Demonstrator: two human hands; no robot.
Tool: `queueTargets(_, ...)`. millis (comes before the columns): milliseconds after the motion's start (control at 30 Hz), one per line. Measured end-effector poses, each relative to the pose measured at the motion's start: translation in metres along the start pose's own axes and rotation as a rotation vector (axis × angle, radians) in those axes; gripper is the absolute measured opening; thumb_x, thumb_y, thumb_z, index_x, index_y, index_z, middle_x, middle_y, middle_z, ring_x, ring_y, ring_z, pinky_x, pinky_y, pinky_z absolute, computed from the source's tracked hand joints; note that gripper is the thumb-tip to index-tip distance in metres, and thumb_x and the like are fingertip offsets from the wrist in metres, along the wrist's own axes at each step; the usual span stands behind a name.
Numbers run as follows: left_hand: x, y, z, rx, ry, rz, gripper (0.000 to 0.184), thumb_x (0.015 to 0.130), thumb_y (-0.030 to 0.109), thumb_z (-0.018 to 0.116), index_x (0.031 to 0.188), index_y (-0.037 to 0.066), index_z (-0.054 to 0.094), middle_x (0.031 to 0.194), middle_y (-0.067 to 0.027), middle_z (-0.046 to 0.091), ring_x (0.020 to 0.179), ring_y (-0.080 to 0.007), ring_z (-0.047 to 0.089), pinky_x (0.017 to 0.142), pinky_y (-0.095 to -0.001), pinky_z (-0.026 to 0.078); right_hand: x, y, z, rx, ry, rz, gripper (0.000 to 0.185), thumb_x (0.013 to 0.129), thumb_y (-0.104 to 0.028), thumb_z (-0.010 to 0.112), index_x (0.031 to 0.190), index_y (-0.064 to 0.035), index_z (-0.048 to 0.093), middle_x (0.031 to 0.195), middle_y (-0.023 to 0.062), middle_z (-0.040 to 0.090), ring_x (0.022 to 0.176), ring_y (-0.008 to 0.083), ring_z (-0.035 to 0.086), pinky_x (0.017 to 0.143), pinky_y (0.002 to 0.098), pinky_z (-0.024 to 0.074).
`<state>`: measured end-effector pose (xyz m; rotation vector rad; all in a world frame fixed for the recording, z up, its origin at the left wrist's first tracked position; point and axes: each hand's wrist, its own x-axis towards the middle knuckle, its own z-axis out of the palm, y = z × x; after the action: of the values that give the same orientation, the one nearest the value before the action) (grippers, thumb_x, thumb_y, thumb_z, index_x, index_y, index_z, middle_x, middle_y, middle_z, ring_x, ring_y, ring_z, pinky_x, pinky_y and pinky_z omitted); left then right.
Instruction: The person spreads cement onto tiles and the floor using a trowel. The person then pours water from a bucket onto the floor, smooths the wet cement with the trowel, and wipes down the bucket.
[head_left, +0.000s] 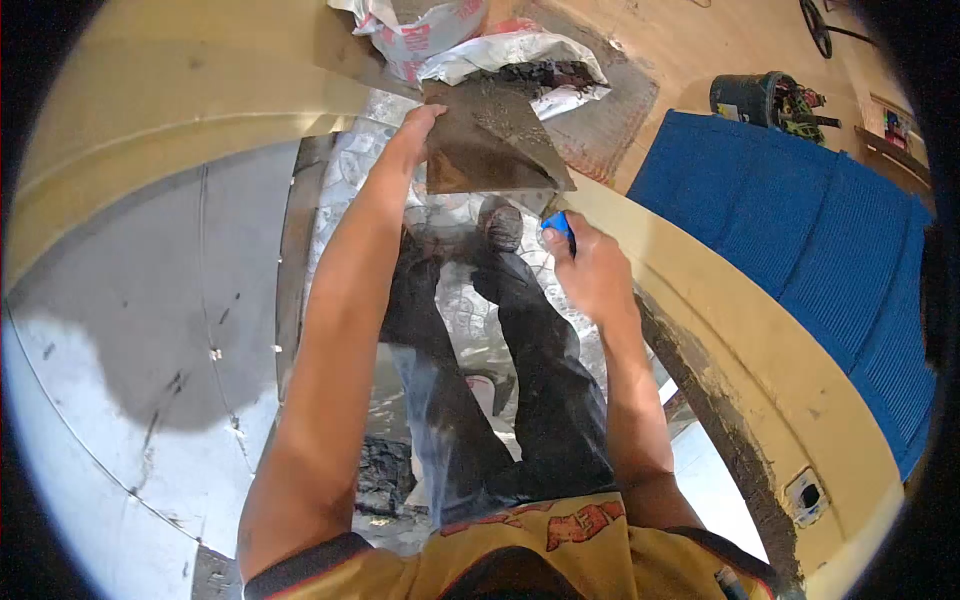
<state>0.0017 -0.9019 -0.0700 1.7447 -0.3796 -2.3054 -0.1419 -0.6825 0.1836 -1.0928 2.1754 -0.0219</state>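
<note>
My left hand (418, 125) is closed on the left edge of a flat brown board or tile (485, 145), its fingers mostly hidden behind the edge. The board has a dusty, streaked surface and is held out ahead of my legs. My right hand (592, 265) is closed around a small blue-handled tool (557, 226), near the board's lower right corner. The tool's working end is too small to make out. Below the board are a shoe (502, 226) and my dark trousers (545, 370), over a floor with a pale, patterned surface.
An open white sack (510, 52) with dark material inside lies beyond the board, beside another printed sack (425, 40). At right are a blue ribbed panel (790, 230) and a dark bucket (745, 98) of mixed items. Grey wall tiles (240, 290) stand at left; a yellowish ledge (740, 310) runs along the right.
</note>
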Motion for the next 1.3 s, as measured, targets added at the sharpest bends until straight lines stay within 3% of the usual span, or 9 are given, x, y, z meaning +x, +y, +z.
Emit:
queueTargets(400,0.047,0.021,-0.019,0.136,-0.028,-0.023,0.033,0.09,0.023,0.057,0.113,-0.001,0.059,0.106,-0.0156,0.065,0.094,-0.0279,0.064,0.084,-0.0419,0.051,0.237,0.057,-0.007,-0.057,-0.49,0.156,0.044,0.081,-0.043,0.06,0.096,-0.0024,0.07,0.097,0.029,0.066,0.098,0.0393,0.065,0.084,0.0472,0.0502)
queueTargets(500,0.054,0.022,-0.026,0.076,-0.056,-0.107,0.031,0.09,0.021,0.057,0.111,-0.001,0.061,0.104,-0.0159,0.066,0.091,-0.0283,0.065,0.082,-0.0428,0.052,0.274,0.064,0.011,-0.205,-0.09,-0.052,0.045,0.081,-0.043,0.059,0.099,-0.0023,0.069,0.102,0.0276,0.066,0.101,0.0388,0.064,0.087,0.0469,0.0503)
queueTargets(600,0.026,0.02,-0.013,0.093,-0.079,-0.131,0.035,0.09,0.024,0.056,0.115,0.0,0.059,0.104,-0.0148,0.067,0.09,-0.0281,0.065,0.085,-0.0412,0.051,0.317,0.047,-0.008,-0.32,0.038,-0.005,0.046,0.082,-0.042,0.056,0.104,-0.003,0.068,0.108,0.0257,0.065,0.105,0.0394,0.063,0.089,0.047,0.0503)
queueTargets(700,0.034,-0.005,-0.009,0.251,-0.169,-0.054,0.035,0.09,0.025,0.056,0.115,0.0,0.058,0.103,-0.0162,0.066,0.091,-0.0285,0.065,0.084,-0.0439,0.052,0.35,0.024,-0.053,-0.345,-0.015,-0.036,0.046,0.081,-0.041,0.055,0.106,-0.0038,0.068,0.113,0.0229,0.064,0.108,0.0383,0.062,0.091,0.0467,0.0501)
queueTargets(767,0.02,-0.008,0.011,0.149,-0.149,-0.073,0.034,0.09,0.025,0.055,0.114,0.0,0.058,0.102,-0.0162,0.066,0.091,-0.029,0.065,0.085,-0.0446,0.052,0.348,0.011,-0.063,-0.393,0.066,-0.032,0.046,0.08,-0.039,0.056,0.106,-0.004,0.068,0.113,0.0222,0.065,0.107,0.0385,0.062,0.09,0.0467,0.0504)
queueTargets(867,0.004,0.004,0.028,-0.064,-0.143,-0.077,0.033,0.09,0.021,0.055,0.114,-0.001,0.056,0.104,-0.0163,0.065,0.091,-0.0283,0.065,0.084,-0.0439,0.052,0.333,0.023,-0.059,-0.566,-0.138,-0.188,0.045,0.08,-0.039,0.056,0.106,-0.0042,0.069,0.11,0.0208,0.066,0.102,0.0382,0.065,0.088,0.0466,0.0516)
queueTargets(1000,0.026,0.011,0.019,-0.292,0.034,0.011,0.033,0.09,0.02,0.054,0.115,-0.002,0.055,0.106,-0.0167,0.063,0.093,-0.0274,0.065,0.085,-0.0413,0.052,0.338,0.109,-0.022,-0.923,-0.207,-0.226,0.043,0.079,-0.038,0.061,0.105,-0.0051,0.071,0.106,0.0212,0.068,0.102,0.0364,0.066,0.084,0.0435,0.053)
queueTargets(1133,0.027,0.004,-0.002,-0.178,-0.021,0.034,0.034,0.09,0.02,0.054,0.116,-0.002,0.054,0.105,-0.0166,0.063,0.097,-0.0279,0.064,0.086,-0.0422,0.052,0.304,0.116,-0.054,-0.271,-0.379,0.065,0.04,0.086,-0.041,0.062,0.097,-0.0021,0.067,0.079,0.012,0.066,0.071,0.0227,0.065,0.058,0.0372,0.0521)
queueTargets(1300,-0.004,0.006,-0.004,-0.08,0.06,-0.008,0.035,0.089,0.02,0.054,0.116,-0.002,0.055,0.105,-0.0161,0.064,0.098,-0.0279,0.063,0.087,-0.0419,0.05,0.251,0.126,-0.063,0.454,-0.587,0.126,0.041,0.087,-0.04,0.066,0.106,-0.0036,0.067,0.078,0.0053,0.064,0.061,0.0142,0.058,0.053,0.0326,0.048)
